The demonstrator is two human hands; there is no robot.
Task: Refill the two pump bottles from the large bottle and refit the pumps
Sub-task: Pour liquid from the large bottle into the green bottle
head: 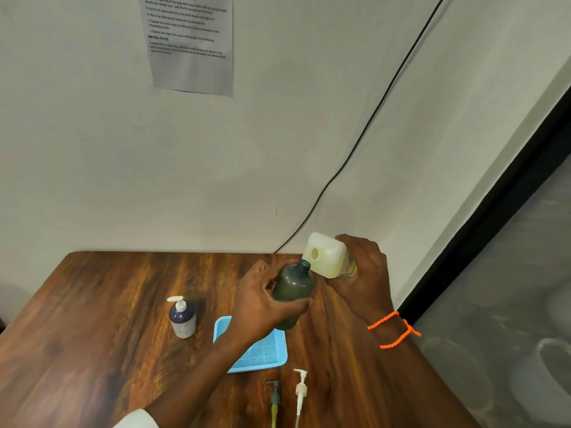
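From my head camera, my left hand [262, 301] is wrapped round the green bottle [293, 293], held above the table [102, 319] with its open neck tipped toward one o'clock. My right hand [361, 273] grips the big white bottle [324, 254] on its side, just off the neck at two o'clock, its long axis lying roughly three to nine o'clock and its round opening just above the green rim. I judge the pour turns on dropping that opening squarely over the neck. The capped bottle [182, 318] stands at nine o'clock, past the blue tray [262, 355]. Two loose pumps, green pump [274, 396] and white pump [301, 390], lie at six o'clock.
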